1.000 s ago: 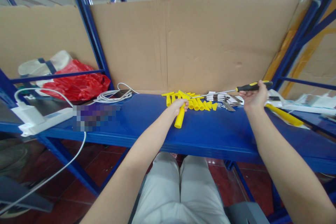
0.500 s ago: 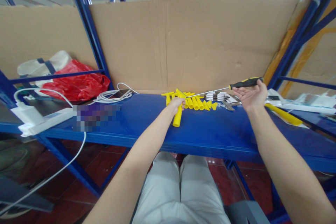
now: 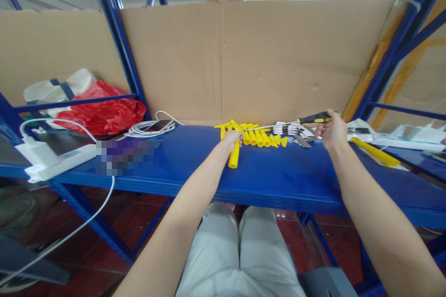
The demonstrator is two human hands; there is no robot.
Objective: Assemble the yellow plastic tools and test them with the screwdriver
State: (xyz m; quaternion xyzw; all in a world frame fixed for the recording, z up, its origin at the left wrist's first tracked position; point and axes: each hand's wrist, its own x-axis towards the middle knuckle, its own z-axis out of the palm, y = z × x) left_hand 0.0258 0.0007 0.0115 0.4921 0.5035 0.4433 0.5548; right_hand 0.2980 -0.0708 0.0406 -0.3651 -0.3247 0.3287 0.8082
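Observation:
My left hand (image 3: 232, 139) is closed around a yellow plastic scraper (image 3: 233, 158), whose tubular handle points toward me and whose flared head shows above the fingers. A screwdriver (image 3: 311, 118) with a black and yellow handle is in my right hand (image 3: 333, 132). Its long metal shaft runs left, the tip close to the scraper head; whether they touch I cannot tell. Several more yellow scrapers (image 3: 259, 139) lie in a row just right of my left hand. Between the hands are a stack of small white packets (image 3: 286, 128) and some flat metal pieces (image 3: 302, 141).
Everything sits on a blue shelf (image 3: 195, 171) backed by a cardboard sheet (image 3: 278, 55). To the left are a power strip (image 3: 66, 160), a coiled white cable (image 3: 149, 127) and a red plastic bag (image 3: 104, 109). Another yellow tool (image 3: 376, 152) lies at the right.
My right hand has moved slightly left and lower with the screwdriver, its fingers now wrapped closer around the handle. The shaft lies flatter. My left hand barely shifts.

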